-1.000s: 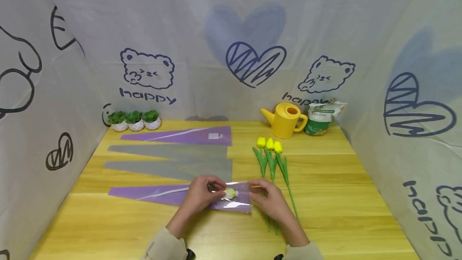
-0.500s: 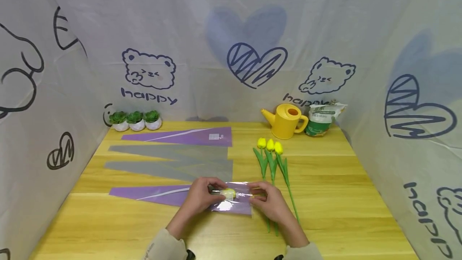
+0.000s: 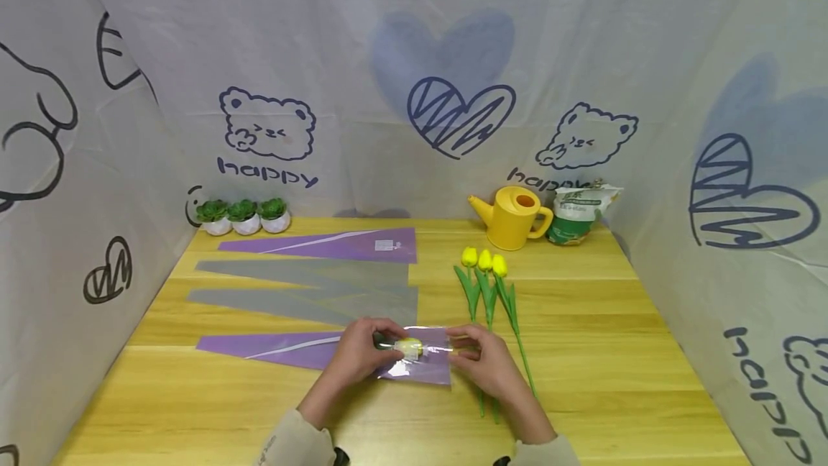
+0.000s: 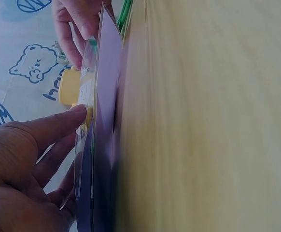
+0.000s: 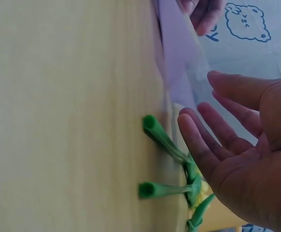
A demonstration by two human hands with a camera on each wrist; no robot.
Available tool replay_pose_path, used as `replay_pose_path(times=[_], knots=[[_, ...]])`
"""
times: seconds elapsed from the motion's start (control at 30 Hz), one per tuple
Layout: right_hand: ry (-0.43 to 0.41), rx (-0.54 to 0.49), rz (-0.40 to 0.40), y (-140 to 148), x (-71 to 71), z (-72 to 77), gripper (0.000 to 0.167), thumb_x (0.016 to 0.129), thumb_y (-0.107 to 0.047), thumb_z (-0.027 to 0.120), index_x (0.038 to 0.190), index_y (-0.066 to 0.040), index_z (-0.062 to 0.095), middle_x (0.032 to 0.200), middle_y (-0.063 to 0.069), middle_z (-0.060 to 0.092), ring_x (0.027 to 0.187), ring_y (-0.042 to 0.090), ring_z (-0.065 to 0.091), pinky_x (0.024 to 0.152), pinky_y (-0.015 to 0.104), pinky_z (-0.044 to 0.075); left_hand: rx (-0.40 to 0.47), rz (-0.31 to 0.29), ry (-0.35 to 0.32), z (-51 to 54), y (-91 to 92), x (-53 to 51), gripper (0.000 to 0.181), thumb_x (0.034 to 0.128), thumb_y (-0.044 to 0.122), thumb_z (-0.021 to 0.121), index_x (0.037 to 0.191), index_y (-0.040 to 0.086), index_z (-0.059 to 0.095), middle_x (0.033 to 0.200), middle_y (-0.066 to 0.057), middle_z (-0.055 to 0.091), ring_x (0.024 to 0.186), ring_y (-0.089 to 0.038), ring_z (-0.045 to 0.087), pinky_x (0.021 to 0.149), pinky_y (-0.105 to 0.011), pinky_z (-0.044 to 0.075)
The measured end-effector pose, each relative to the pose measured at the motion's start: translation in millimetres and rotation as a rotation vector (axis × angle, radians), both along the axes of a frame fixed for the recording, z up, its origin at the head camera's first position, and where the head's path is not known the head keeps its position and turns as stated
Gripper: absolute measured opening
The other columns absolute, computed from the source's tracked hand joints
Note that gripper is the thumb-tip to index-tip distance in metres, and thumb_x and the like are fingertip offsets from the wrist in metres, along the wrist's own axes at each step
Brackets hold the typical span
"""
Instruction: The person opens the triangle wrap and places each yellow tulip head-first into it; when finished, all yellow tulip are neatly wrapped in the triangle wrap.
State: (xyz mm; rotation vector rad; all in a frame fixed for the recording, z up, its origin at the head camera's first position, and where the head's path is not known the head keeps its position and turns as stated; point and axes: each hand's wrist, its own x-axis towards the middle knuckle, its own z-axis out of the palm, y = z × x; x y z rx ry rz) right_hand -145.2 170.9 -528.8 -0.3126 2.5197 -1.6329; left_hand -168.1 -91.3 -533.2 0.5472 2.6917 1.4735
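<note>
Your left hand (image 3: 364,345) pinches the purple sleeve (image 3: 430,371) beside the yellow tulip head (image 3: 410,346) inside it, directly ahead between your hands. At the sleeve's three-o'clock end, your right hand (image 3: 486,360) is spread; three loose tulips (image 3: 489,295) extend toward its twelve o'clock.

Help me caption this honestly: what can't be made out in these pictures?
Head: middle of the near purple wrapper, hidden by the left grip.
Head: middle loose tulip, stem partly hidden by the right grip.
Head: print on the white label, too small.
Right wrist: left grip, mostly cut off by the top edge.
</note>
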Motion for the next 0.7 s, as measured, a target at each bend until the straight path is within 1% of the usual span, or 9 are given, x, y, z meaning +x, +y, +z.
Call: replay_pose_path(times=[0.2, 0.33, 0.43, 0.57, 0.7], knots=[[-0.005, 0.027, -0.051, 17.7, 0.6, 14.3, 0.039, 0.091, -0.001, 0.076, 0.129, -0.004, 0.068, 0.127, 0.018, 0.068, 0.114, 0.033, 0.068, 0.093, 0.031, 0.059, -0.018, 0.005, 0.001, 1.0, -0.5, -0.6, 0.026, 0.0765, 0.009, 0.091, 0.1, 0.015, 0.082, 0.098, 0.001, 0.08, 0.085, -0.02, 0.071, 0.078, -0.03, 0.055], [0.016, 0.067, -0.135, 40.5, 0.0, 24.7, 0.037, 0.095, -0.005, 0.074, 0.131, -0.005, 0.067, 0.13, 0.018, 0.067, 0.11, 0.029, 0.068, 0.086, 0.025, 0.058, -0.032, 0.011, 0.005, 1.5, -1.9, -0.3, 0.026, 0.0765, 0.009, 0.09, 0.1, 0.016, 0.081, 0.098, 0.002, 0.08, 0.086, -0.018, 0.071, 0.08, -0.032, 0.055], [0.008, 0.103, -0.202, 60.2, 0.4, 30.8, 0.036, 0.098, -0.01, 0.071, 0.133, -0.006, 0.066, 0.131, 0.017, 0.067, 0.107, 0.026, 0.067, 0.08, 0.023, 0.057, -0.048, 0.016, 0.002, 2.2, -3.4, -0.1, 0.027, 0.0766, 0.01, 0.091, 0.101, 0.017, 0.081, 0.098, 0.003, 0.08, 0.088, -0.018, 0.071, 0.083, -0.034, 0.055], [-0.019, 0.141, -0.28, 84.7, 0.9, 32.5, 0.036, 0.101, -0.017, 0.069, 0.135, -0.007, 0.066, 0.125, 0.016, 0.068, 0.102, 0.023, 0.065, 0.075, 0.023, 0.056, -0.07, 0.015, -0.002, 5.4, -4.8, -0.1, 0.028, 0.078, 0.014, 0.09, 0.104, 0.018, 0.081, 0.1, 0.005, 0.08, 0.092, -0.019, 0.072, 0.088, -0.039, 0.055], [-0.052, 0.172, -0.337, 102.0, 0.8, 28.5, 0.037, 0.102, -0.02, 0.068, 0.136, -0.006, 0.065, 0.119, 0.014, 0.068, 0.093, 0.02, 0.066, 0.071, 0.026, 0.056, -0.07, -0.007, 0.011, 14.3, -5.7, -2.6, 0.024, 0.0845, 0.017, 0.086, 0.108, 0.016, 0.08, 0.106, 0.004, 0.079, 0.1, -0.024, 0.072, 0.092, -0.047, 0.055]])
